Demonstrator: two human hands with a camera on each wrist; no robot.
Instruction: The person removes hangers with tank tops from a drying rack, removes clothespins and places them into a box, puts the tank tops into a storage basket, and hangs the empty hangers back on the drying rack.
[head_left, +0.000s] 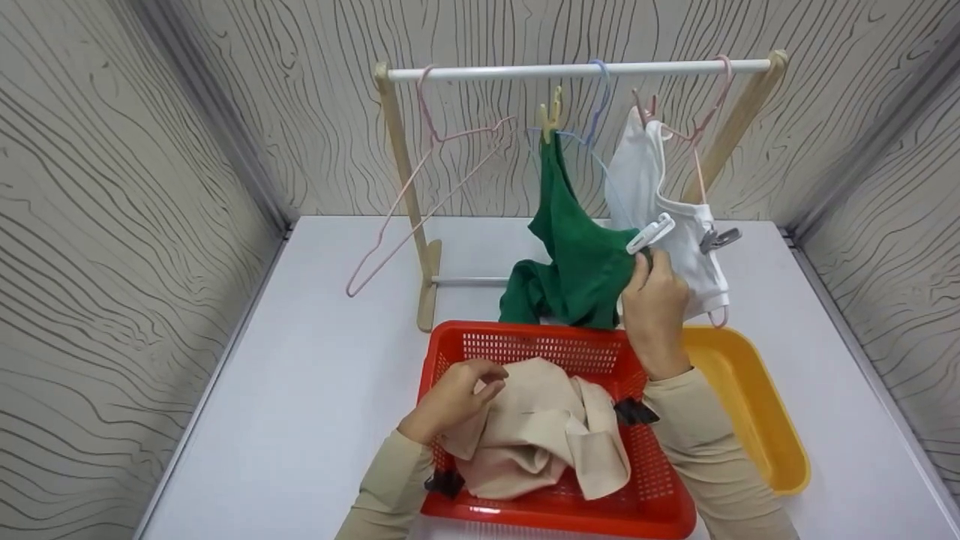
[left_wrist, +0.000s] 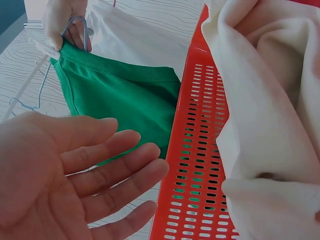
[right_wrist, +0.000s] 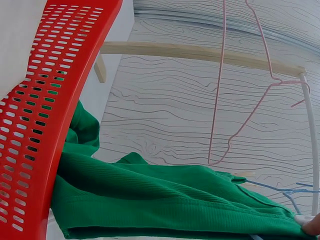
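A green tank top (head_left: 581, 251) hangs from the blue hanger (head_left: 600, 105), its far shoulder held by a yellow clothespin (head_left: 553, 116). At its near corner sits a white clothespin (head_left: 651, 233). My right hand (head_left: 657, 311) pinches the green fabric just below that clothespin; in the left wrist view, the right hand (left_wrist: 65, 20) is beside the hanger's end. My left hand (head_left: 459, 397) hovers by the beige cloth (head_left: 540, 427) in the red basket (head_left: 667, 502), holding nothing. The left wrist view shows the left hand (left_wrist: 75, 175) with palm visible and fingers extended.
A white tank top (head_left: 679, 232) hangs on a pink hanger at right, with a grey clothespin (head_left: 721, 239). A bare pink hanger (head_left: 390, 217) hangs at left on the white rail (head_left: 502, 73). A yellow tray (head_left: 780, 435) lies right of the basket.
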